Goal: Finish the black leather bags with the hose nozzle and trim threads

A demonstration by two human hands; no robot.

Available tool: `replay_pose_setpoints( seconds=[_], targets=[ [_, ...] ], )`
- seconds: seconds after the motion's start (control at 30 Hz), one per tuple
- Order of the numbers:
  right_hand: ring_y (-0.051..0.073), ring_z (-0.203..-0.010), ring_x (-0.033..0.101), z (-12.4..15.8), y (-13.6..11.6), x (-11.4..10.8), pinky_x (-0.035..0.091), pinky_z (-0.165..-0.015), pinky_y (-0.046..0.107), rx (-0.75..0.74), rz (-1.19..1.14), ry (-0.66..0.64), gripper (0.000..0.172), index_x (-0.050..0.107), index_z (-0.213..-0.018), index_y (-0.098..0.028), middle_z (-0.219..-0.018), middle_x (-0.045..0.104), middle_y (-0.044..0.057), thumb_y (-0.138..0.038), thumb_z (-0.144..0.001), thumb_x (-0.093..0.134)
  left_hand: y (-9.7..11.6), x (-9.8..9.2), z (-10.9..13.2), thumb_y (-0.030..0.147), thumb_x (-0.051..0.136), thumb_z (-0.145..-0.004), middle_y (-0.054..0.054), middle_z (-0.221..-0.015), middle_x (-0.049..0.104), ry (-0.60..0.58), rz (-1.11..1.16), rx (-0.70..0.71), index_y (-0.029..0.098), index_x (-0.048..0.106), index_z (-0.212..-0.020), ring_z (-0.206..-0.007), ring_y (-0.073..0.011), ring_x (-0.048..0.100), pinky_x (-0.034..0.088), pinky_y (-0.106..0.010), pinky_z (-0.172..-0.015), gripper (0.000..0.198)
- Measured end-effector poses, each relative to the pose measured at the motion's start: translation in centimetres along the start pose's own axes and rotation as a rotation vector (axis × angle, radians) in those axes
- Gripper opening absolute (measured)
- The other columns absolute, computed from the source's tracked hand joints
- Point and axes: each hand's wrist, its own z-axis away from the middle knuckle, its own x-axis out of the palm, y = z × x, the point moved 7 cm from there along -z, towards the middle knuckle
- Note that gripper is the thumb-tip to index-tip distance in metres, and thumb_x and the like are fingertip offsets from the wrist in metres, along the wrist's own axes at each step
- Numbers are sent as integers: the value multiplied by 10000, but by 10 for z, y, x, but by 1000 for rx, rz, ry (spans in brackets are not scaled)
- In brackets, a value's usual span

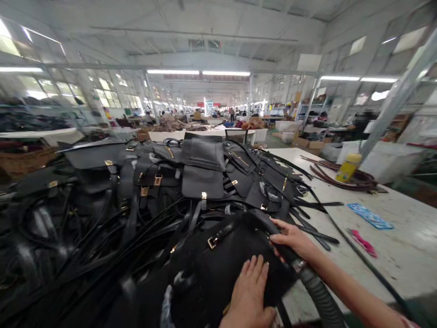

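Long, seemingly windowed hall [218, 98], strip-lit

Bag [225, 269] under the left hand [249, 291]: black, matt, soft napped surface; gold-tone polished metal buckle [213, 241].
Hose [317, 291] in the right hand [293, 239]: dark ribbed rubber or plastic, slight sheen, with a metal collar.
Piled bags [201, 168]: smooth black leather-like material, low gloss; brass-coloured fittings.
Straps [102, 237]: glossy black.
Bench [392, 255]: white, scuffed, semi-gloss.
Bottle [348, 167]: yellow plastic.

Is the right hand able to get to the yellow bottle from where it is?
Probably not without leaning. The right hand grips a black hose near the bag, and the yellow bottle stands far across the white table. Nothing blocks the way, though.
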Motion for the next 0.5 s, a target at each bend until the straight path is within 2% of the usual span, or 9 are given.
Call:
replay_pose_setpoints(
  seconds=[0.13, 0.27, 0.37, 0.43, 0.5],
  targets=[
    [173, -407, 572, -12, 8, 16, 468, -341, 278, 14, 16, -19, 729, 337, -1243, -148, -583, 603, -16, -302, -601, 647, 7, -2, -3, 423, 567, -652, -53, -1445, 108, 72, -2, 15, 211, 153, -1357, -1313, -221, 58, 87, -424, -1074, 845],
    [138, -419, 547, -21, -13, 22, 448, -359, 238, -93, 69, 49, 723, 296, -1287, -207, -582, 556, -60, -274, -647, 626, 17, -2, -18, 362, 609, -618, -66, -1437, 161, 131, 2, 38, 186, 183, -1350, -1309, -228, 89, 103, -411, -1076, 865],
    [129, -446, 543, -1, -27, 35, 437, -402, 229, -120, 142, -21, 696, 328, -1286, -207, -607, 567, -56, -219, -656, 623, 26, -8, -28, 341, 613, -624, -80, -1414, 238, 172, 38, 83, 172, 223, -1341, -1301, -251, 124, 123, -421, -1071, 833],
    [131, -485, 548, 20, -28, 52, 433, -439, 228, -105, 196, -118, 666, 394, -1257, -200, -647, 593, -42, -172, -636, 634, 32, -9, -31, 335, 571, -675, -68, -1372, 331, 187, 90, 106, 202, 311, -1310, -1281, -269, 189, 151, -435, -1060, 699],
    [144, -568, 563, 38, -23, 73, 439, -489, 227, -90, 241, -208, 636, 474, -1206, -205, -715, 617, -26, -133, -599, 650, 36, 0, -28, 312, 496, -744, -43, -1305, 432, 162, 163, 104, 247, 414, -1251, -1243, -271, 281, 192, -441, -1043, 517]
  ],
)
